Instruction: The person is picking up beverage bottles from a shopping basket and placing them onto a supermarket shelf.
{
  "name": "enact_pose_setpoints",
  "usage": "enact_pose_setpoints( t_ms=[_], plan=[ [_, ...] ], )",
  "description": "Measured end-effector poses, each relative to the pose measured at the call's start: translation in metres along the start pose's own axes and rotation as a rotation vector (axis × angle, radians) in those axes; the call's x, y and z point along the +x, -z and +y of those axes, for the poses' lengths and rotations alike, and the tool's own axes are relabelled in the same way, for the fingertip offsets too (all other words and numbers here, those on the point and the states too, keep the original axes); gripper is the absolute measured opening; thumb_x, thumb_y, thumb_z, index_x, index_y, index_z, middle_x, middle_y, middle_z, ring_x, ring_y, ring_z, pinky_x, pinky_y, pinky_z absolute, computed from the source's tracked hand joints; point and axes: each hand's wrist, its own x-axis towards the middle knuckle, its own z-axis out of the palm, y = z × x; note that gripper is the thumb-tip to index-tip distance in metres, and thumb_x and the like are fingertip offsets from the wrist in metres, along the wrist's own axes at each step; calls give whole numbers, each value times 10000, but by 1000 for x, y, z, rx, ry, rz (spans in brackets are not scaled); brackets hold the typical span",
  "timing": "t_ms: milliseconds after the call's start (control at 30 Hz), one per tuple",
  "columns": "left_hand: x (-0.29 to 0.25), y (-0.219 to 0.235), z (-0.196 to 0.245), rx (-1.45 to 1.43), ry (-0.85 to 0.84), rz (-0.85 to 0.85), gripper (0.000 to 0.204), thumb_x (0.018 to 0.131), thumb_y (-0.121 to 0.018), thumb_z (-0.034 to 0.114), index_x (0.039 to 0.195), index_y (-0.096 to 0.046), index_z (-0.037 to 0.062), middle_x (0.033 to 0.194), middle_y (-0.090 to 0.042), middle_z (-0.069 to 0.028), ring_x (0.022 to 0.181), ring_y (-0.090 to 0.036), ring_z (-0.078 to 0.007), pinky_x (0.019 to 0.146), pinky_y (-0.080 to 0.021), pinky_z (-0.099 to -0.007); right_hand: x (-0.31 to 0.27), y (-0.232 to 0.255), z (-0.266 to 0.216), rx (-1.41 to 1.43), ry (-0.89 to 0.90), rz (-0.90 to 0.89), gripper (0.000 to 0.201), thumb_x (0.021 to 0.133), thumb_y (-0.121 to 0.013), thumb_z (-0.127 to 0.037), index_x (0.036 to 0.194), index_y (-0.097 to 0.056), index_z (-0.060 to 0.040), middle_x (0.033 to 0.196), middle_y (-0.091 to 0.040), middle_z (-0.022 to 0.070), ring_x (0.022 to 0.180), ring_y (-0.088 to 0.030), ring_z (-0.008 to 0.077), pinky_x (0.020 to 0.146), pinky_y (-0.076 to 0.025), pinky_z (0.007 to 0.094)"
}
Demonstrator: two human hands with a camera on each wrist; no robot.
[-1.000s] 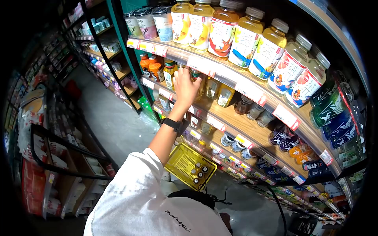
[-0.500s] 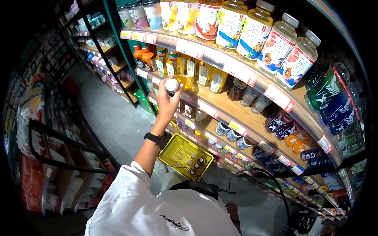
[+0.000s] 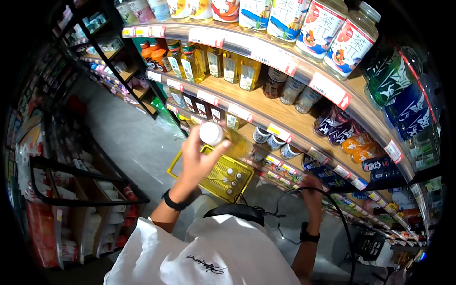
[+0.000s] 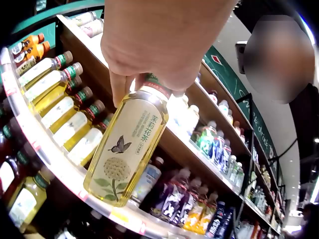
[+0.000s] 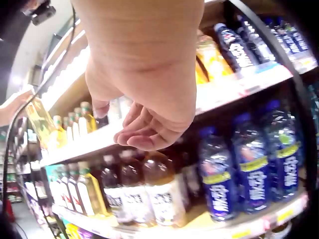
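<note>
The left hand [image 3: 197, 159] grips a tea bottle [image 4: 127, 147] by its neck, clear of the shelf [image 3: 266, 111] and above the yellow basket [image 3: 216, 178], which holds several bottles. The right hand [image 5: 149, 107] hangs loosely curled, empty. Placement remains.

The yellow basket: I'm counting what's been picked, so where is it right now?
In the head view the yellow basket sits on the floor below the drink shelves, under the left hand gripping a tea bottle.
</note>
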Motion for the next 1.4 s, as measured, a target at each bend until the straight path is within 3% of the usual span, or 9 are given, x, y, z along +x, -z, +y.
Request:
enact_pose_setpoints(
  t_ms=[67, 233, 433, 500, 600, 900, 967, 1233, 1400],
  plan=[
    [-29, -13, 4, 36, 102, -79, 408, 870, -835, 146, 1179, -627, -19, 1047, -763, -125, 941, -737, -162, 819, -568, -310, 9, -45, -19, 121, 248, -189, 529, 839, -858, -110, 1298, -601, -50, 1077, -679, 54, 828, -569, 80, 674, -479, 239],
    [-71, -38, 20, 62, 291, -235, 419, 851, -857, 149, 1161, -636, -26, 977, -736, -78, 902, -698, -115, 801, -563, -288, 1, -108, -108, -511, 9, -628, 923, 694, -953, -378, 1465, -513, -126, 1296, -659, 104, 932, -635, 164, 718, -527, 312],
    [-82, -29, 19, 59, 394, -311, 461, 817, -886, 184, 1151, -640, -17, 1019, -763, -127, 947, -742, -170, 827, -577, -308, -21, -138, -97, -475, 61, -649, 803, 714, -903, -487, 1367, -592, -138, 1140, -746, 125, 989, -729, 379, 885, -575, 469],
    [-87, -25, 10, -11, 440, -316, 503, 818, -886, 217, 1181, -627, -15, 1039, -762, -156, 963, -749, -192, 817, -574, -313, -31, -142, -86, -550, 58, -639, 678, 758, -913, -347, 1314, -615, -100, 1083, -759, 94, 933, -747, 279, 827, -586, 396],
    [-91, -22, -6, -292, 411, -311, 656, 852, -855, 206, 1353, -500, -23, 1278, -674, -173, 1167, -655, -235, 987, -512, -348, -38, -153, -57, 330, -42, -516, 515, 808, -879, -80, 1248, -620, -16, 1046, -718, 22, 900, -653, 41, 735, -538, 219],
    [-113, -16, -16, -338, 661, -667, 603, 907, -811, 295, 1363, -577, -23, 1138, -686, -79, 1014, -638, -148, 860, -527, -295, -41, -118, -57, 629, -146, -643, 574, 933, -752, -237, 1360, -500, 51, 1147, -686, 150, 930, -701, 203, 712, -627, 315],
    [-108, -13, -16, -452, 940, -759, 610, 908, -806, 266, 1396, -584, -24, 1113, -699, -62, 981, -637, -114, 823, -529, -265, -42, -108, -45, 576, -187, -639, 588, 947, -739, -256, 1383, -481, 43, 1146, -684, 142, 926, -701, 196, 698, -619, 313],
    [-119, -1, -28, -495, 839, -831, 578, 900, -804, 309, 1355, -636, -6, 1064, -714, -41, 861, -644, -94, 679, -526, -239, -43, -110, -55, 484, -194, -487, 669, 939, -714, -337, 1478, -477, -20, 1300, -614, 116, 953, -664, 149, 556, -556, 246],
    [-137, 22, -48, -422, 956, -890, 574, 896, -795, 411, 1298, -680, 18, 924, -704, -37, 654, -623, -94, 537, -500, -231, -34, -93, -50, 285, -432, -337, 458, 992, -650, -384, 1269, -597, -24, 878, -611, 39, 577, -591, 115, 415, -440, 255]
  ],
)
